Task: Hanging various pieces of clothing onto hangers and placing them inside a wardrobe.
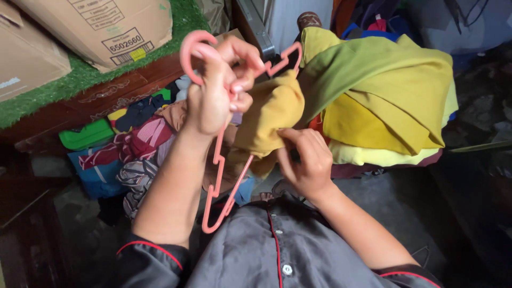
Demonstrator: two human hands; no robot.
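Observation:
My left hand (213, 90) grips a pink plastic hanger (218, 165) near its hook, holding it up in front of me. A mustard-yellow garment (266, 114) is bunched over the hanger's upper arm. My right hand (304, 160) pinches the lower edge of that yellow cloth just below the bunch. The hanger's lower arm points down toward my dark grey shirt (277, 245).
A heap of folded yellow and green cloth (384, 90) lies to the right. Mixed coloured clothes (128, 144) are piled at the left under a dark wooden ledge (80, 106). Cardboard boxes (101, 26) sit on green turf above it.

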